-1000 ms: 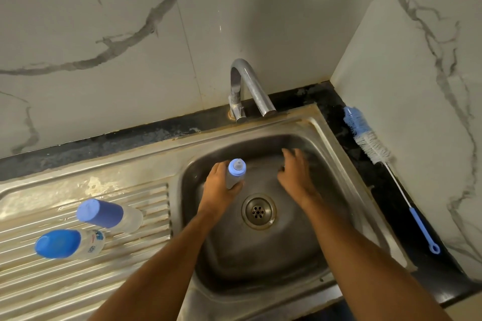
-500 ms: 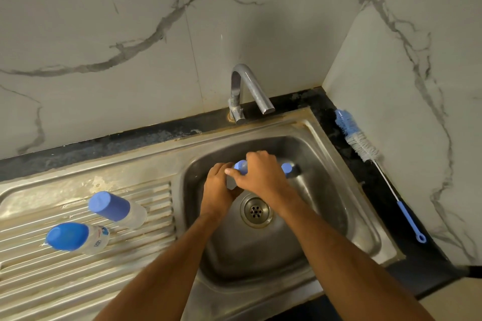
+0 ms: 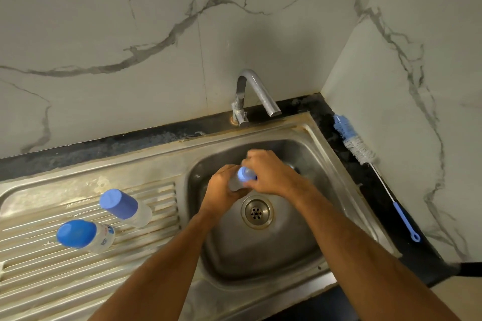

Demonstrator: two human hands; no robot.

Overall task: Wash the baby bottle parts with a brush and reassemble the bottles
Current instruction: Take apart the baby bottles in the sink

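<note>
Over the steel sink basin (image 3: 263,255), my left hand (image 3: 221,190) grips the clear body of a small baby bottle (image 3: 236,182). My right hand (image 3: 271,174) curls its fingers round the bottle's pale blue top (image 3: 245,173). Most of that bottle is hidden by my hands. Two more bottles stand on the ribbed drainboard (image 3: 52,281) at the left: one with a light blue cap (image 3: 118,203), one with a darker blue cap (image 3: 78,233) nearer the left edge. A blue and white bottle brush (image 3: 354,143) lies on the dark counter to the right of the sink.
The steel tap (image 3: 257,94) rises behind the basin with its spout over the back rim; no water runs. The drain (image 3: 257,212) sits just below my hands. Marble-patterned walls close the back and the right side. The brush's long handle (image 3: 404,219) runs toward the front right corner.
My right hand came from the basin's right side to the bottle top and now grips it. The blue piece seen behind my right hand half a second ago is no longer visible.
</note>
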